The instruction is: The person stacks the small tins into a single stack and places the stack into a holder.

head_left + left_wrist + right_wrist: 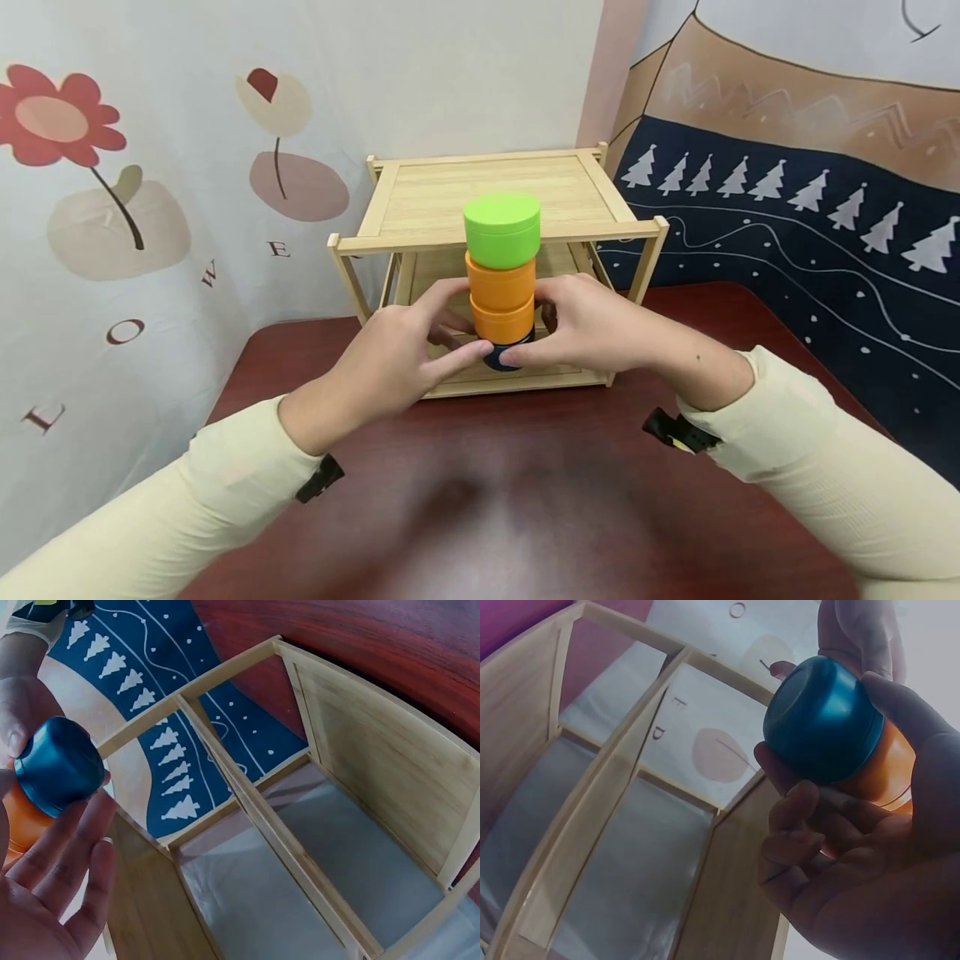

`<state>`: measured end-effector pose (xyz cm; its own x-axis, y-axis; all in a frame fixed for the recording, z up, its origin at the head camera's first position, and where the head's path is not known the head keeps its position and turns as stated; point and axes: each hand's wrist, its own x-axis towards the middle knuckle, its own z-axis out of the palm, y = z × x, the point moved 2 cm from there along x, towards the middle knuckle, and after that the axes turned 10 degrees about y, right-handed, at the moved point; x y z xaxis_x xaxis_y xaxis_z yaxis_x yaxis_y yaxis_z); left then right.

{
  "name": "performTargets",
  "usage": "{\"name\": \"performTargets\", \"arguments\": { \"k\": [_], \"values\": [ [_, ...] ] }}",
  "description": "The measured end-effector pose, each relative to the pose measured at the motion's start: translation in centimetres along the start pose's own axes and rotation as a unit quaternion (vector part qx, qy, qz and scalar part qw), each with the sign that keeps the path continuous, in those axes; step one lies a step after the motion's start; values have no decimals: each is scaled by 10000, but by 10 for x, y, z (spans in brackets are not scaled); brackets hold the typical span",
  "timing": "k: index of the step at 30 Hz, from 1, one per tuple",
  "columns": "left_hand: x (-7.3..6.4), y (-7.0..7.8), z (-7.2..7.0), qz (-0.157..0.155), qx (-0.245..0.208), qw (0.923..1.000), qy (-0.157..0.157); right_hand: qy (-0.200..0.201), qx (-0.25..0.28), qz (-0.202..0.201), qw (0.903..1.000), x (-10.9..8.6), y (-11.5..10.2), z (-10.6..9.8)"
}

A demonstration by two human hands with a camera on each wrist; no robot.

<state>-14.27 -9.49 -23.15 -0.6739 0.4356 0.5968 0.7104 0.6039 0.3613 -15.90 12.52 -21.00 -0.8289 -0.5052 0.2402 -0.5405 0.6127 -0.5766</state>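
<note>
A stack of round containers stands upright between my two hands in the head view. Its top is a bright green container, above two orange sections. The bottom piece, a blue container, shows its rounded underside in both wrist views. My left hand grips the stack's left side, thumb at the blue piece and index finger up by the orange. From the right, my right hand holds it with the thumb across the blue piece. Fingers behind the stack are partly hidden in the head view.
Behind the stack stands a two-level light wooden rack on a dark red table. Its front rail passes behind the green container. Printed cloths hang at the back and sides. Each wrist wears a black strap.
</note>
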Motion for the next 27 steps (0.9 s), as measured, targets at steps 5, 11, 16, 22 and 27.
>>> {"name": "performTargets", "arguments": {
  "k": [5, 11, 16, 22, 27],
  "values": [
    [4, -1, -4, 57, 4, 10000, 80, -15, -72, 42, 10000, 3, -2, -4],
    [11, 1, -11, 94, 49, 9999, 117, 32, -117, -85, 9999, 8, -7, -10],
    [18, 2, -14, 69, -67, 9999, 55, 47, -193, -110, 9997, 11, -9, -16],
    [27, 5, -17, -70, -18, 10000, -66, 18, -102, -194, 9998, 15, -11, -24],
    [37, 8, -22, -35, 16, 9999, -94, 39, -61, -184, 9998, 19, -12, -32]
  ]
}}
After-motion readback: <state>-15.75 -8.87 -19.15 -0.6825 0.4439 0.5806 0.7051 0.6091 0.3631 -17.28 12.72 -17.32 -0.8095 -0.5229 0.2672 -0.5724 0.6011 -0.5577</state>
